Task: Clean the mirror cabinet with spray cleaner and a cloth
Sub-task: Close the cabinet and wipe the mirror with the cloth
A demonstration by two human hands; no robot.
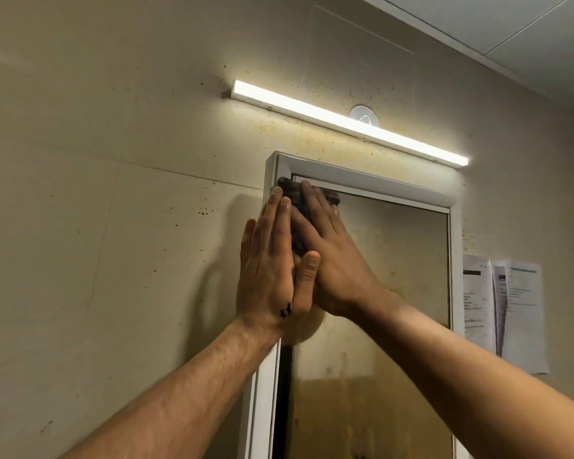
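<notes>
From the head camera, both arms reach up to the upper left corner of the mirror cabinet (362, 184), a white-framed unit fixed to a beige wall (113, 160). A dark cloth (332, 198) lies bunched against that corner, at the top of the mirror glass (398, 276) where it meets the frame.

The right hand (328, 256) lies flat over the cloth, fingers straight and pointing up and to the left, pressing it onto the glass. The cloth shows past its fingertips and in the gap between the two hands.

The left hand (272, 260) is just beside it, also flat with straight fingers pointing upward. Its fingertips reach the left edge of the frame and the cloth, and its thumb crosses over the base of the right hand. Neither hand curls round anything. A small dark mark shows on the back of the left hand near the wrist.

The glass looks hazy and streaked. A lit light bar (345, 122) runs across the wall above the cabinet, and the wall around it carries brownish specks. Two printed papers (506, 309) hang on the wall to the right of the frame
</notes>
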